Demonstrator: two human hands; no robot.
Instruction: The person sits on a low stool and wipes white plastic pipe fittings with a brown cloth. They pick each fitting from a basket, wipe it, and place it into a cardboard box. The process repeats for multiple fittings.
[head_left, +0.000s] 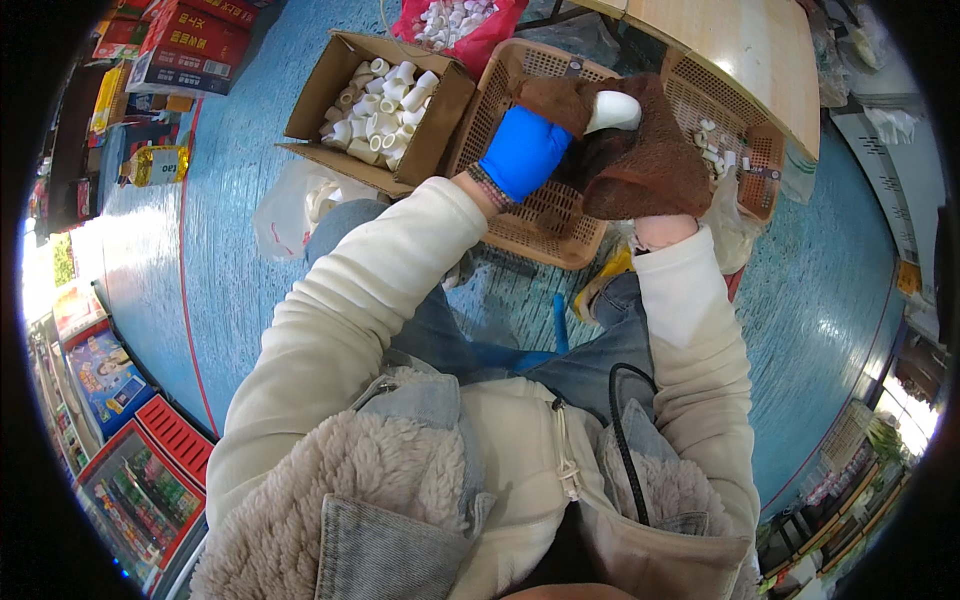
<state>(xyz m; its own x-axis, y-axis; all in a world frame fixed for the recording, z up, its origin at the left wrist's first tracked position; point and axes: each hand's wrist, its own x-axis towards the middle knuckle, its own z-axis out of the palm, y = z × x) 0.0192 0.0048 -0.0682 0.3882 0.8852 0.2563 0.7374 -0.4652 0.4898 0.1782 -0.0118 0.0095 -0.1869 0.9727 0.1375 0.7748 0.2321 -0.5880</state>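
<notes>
My left hand (523, 155), in a blue glove, is closed on a brown cloth (553, 104) over the tan plastic basket (570, 243). Beside it, my right hand is covered by more of the brown cloth (655, 165); only the wrist (667, 231) shows, and the fingers are hidden. Between the hands, a white plastic pipe fitting (613, 112) with a rounded end pokes out of the cloth, which wraps around it on the right hand's side. The cloth hides most of the fitting and part of the basket.
To the left stands an open cardboard box (292, 115) of white pipe fittings (385, 112). Behind it is a pink bag (492, 40) with small white pieces. A second tan basket (765, 170) sits right, under a wooden tabletop (750, 50). A clear plastic bag (280, 215) lies by the box.
</notes>
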